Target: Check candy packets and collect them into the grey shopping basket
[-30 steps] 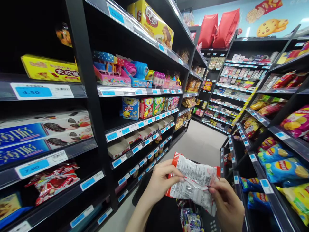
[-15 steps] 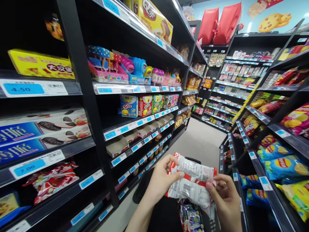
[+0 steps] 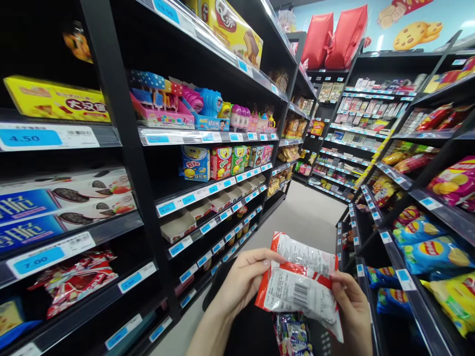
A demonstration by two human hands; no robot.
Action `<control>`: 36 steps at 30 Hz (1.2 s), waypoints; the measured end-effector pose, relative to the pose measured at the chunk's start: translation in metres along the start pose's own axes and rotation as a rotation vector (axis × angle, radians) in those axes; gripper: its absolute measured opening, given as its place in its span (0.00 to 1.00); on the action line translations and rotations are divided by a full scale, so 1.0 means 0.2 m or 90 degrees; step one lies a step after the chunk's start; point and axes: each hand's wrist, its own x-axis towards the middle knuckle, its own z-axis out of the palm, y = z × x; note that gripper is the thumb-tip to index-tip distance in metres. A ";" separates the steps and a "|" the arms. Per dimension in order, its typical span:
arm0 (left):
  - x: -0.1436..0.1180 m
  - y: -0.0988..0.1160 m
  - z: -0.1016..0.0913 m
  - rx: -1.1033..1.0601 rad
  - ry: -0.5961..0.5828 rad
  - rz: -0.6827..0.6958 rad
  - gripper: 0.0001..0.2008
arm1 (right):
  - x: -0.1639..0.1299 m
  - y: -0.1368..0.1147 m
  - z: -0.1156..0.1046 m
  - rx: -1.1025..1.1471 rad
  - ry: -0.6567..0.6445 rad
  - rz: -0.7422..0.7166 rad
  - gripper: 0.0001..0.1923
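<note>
- One bag (image 3: 297,284), red and white, is between the two hands, low in the view and right of middle, its printed side with a barcode (image 3: 300,295) facing up, slightly tilted.
- The left hand (image 3: 241,282) grips the bag at its left end, the index finger lying over the printed side.
- The right hand (image 3: 351,306) is closed on the right end, thumb on the near face; its other fingers are partly hidden.
- Below the bag are blue and white packs (image 3: 293,333), partly covered by it, amid something dark that I cannot make out.
- Beyond the hands, a pale floor (image 3: 300,210) runs between two racks.
- On the left rack, small boxes (image 3: 196,163) stand in a row above open trays (image 3: 178,225); colourful toys or sweets (image 3: 163,101) fill the shelf over them.
- Nearer on that side are a long yellow box (image 3: 57,101), blue and white cookie boxes (image 3: 67,210) and a red packet (image 3: 79,284).
- On the right rack lie blue bags (image 3: 432,254) and, just beside them, a yellow bag (image 3: 452,301).
- At the far end, red sacks (image 3: 345,39) sit up high, beside a wall picture of cookies (image 3: 415,34).
</note>
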 end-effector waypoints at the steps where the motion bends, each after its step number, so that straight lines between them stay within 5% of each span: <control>1: -0.01 0.01 -0.01 -0.038 -0.048 -0.013 0.10 | -0.01 -0.01 0.00 0.010 0.004 0.009 0.11; 3: -0.02 0.02 -0.02 -0.071 -0.125 -0.018 0.18 | -0.03 -0.02 0.01 0.042 -0.006 0.030 0.12; 6: -0.02 0.03 -0.02 0.024 -0.118 0.027 0.20 | -0.05 -0.01 0.01 0.095 -0.029 0.049 0.18; 9: -0.01 0.04 -0.01 0.260 -0.013 0.148 0.06 | -0.04 0.00 0.00 0.055 0.003 0.013 0.22; 14: 0.00 0.02 -0.01 0.514 0.201 0.329 0.19 | -0.02 -0.01 -0.02 -0.148 0.029 -0.075 0.12; 25: 0.06 -0.04 -0.05 0.468 0.278 0.244 0.20 | -0.09 -0.03 0.09 -0.257 0.044 -0.165 0.17; 29: 0.08 -0.11 0.01 0.612 0.386 0.212 0.10 | -0.10 -0.01 0.20 -0.334 0.043 -0.319 0.17; 32: 0.03 -0.16 0.09 0.595 0.306 0.137 0.18 | -0.11 0.03 0.31 -0.479 0.055 -0.488 0.12; 36: 0.01 -0.17 0.12 0.237 0.104 0.025 0.24 | -0.12 0.07 0.38 -0.559 -0.036 -0.562 0.09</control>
